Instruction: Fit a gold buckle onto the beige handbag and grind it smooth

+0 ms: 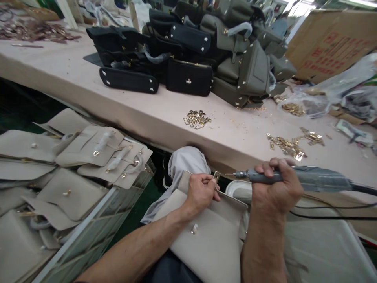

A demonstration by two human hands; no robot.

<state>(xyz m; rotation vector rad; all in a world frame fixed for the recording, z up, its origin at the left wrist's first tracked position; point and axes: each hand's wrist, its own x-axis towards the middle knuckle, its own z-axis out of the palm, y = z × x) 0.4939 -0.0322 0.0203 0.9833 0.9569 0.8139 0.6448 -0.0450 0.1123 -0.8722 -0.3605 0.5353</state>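
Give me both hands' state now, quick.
Left hand: closed, pinching a gold buckle at the beige bag edge.
Right hand: closed on the electric screwdriver.

Pale pink worktop [59, 74] across upper frame. Black leather handbags [153, 55] piled at top centre, olive-grey handbags [250, 63] just right. Small gold metal fittings [196, 118] at centre, more at right. Brown cardboard box [330, 43] top right. Beige handbags [73, 165] stacked lower left.

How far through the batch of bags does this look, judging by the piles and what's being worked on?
Done, apparently: black and olive bags piled on the table. In hand: the left hand pinches a gold fitting on a beige bag while the right hand aims an electric screwdriver at it. Left: beige bags stacked left, loose gold hardware unused.
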